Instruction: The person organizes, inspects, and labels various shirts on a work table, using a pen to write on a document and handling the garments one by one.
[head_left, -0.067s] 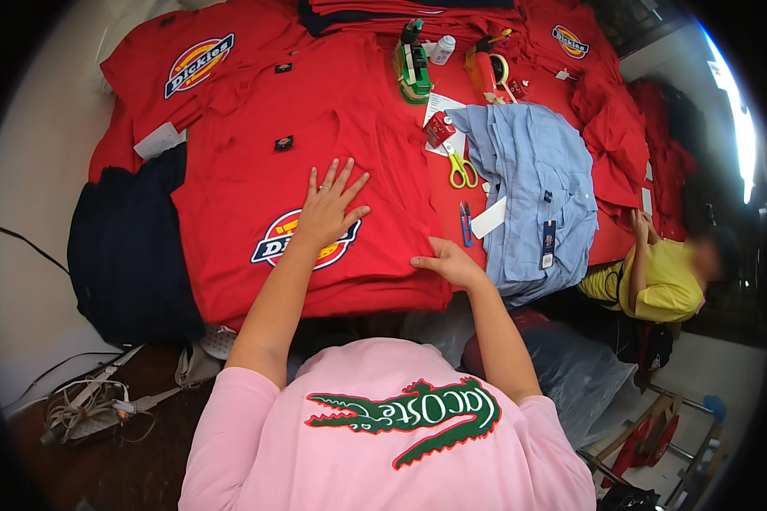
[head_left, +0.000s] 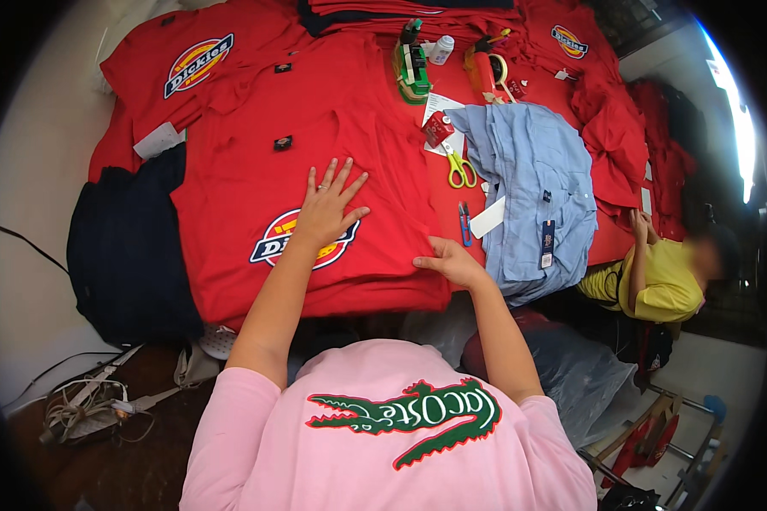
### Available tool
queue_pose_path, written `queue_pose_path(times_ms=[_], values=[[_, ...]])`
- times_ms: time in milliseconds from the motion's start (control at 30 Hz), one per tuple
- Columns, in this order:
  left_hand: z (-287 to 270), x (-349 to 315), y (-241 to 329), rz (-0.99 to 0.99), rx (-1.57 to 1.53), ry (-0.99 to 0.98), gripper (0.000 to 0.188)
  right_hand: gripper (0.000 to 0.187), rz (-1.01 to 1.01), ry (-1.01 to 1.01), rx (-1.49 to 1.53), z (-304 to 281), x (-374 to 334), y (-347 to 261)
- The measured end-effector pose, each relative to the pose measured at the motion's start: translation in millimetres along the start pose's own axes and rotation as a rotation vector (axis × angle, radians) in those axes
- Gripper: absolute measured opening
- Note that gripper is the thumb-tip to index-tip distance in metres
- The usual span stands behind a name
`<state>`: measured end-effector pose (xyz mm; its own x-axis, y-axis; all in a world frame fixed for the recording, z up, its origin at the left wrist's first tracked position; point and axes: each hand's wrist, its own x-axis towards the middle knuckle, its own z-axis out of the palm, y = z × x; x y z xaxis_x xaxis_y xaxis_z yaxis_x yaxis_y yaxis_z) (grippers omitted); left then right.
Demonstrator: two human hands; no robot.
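Note:
My left hand [head_left: 330, 209] lies flat with fingers spread on the top red T-shirt [head_left: 230, 192] of a layered pile, just above its round printed logo [head_left: 273, 234]. At the shirt's right edge, my right hand [head_left: 453, 262] pinches the cloth, thumb on top and the other fingers partly hidden. A small dark label [head_left: 283, 143] shows at the neck of the shirt. Close to my right hand lie blue thread snips [head_left: 465, 223] and a white tag [head_left: 488, 219]. Yellow-green scissors [head_left: 461, 170] rest farther up, by a small red box [head_left: 437, 129].
Light blue folded shirts [head_left: 533, 179] with a hang tag lie right of the pile; dark folded garments [head_left: 132, 255] sit left. Tape dispensers [head_left: 413, 72] and a white bottle [head_left: 441, 49] stand at the back. A person in yellow [head_left: 669, 281] handles red cloth at far right.

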<state>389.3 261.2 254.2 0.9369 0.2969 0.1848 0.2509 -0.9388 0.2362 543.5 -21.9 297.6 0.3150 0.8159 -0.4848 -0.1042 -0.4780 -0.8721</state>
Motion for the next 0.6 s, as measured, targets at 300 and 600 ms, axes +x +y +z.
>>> queue_pose_path(times_ms=[300, 600], values=[[-2, -8, 5, -0.012, 0.014, 0.042, 0.087, 0.033, -0.038, 0.370, -0.101, 9, -4, 33], [-11, -102, 98, 0.049, -0.077, -0.201, 0.093, 0.052, -0.520, 0.722, -0.689, 25, -12, -20]])
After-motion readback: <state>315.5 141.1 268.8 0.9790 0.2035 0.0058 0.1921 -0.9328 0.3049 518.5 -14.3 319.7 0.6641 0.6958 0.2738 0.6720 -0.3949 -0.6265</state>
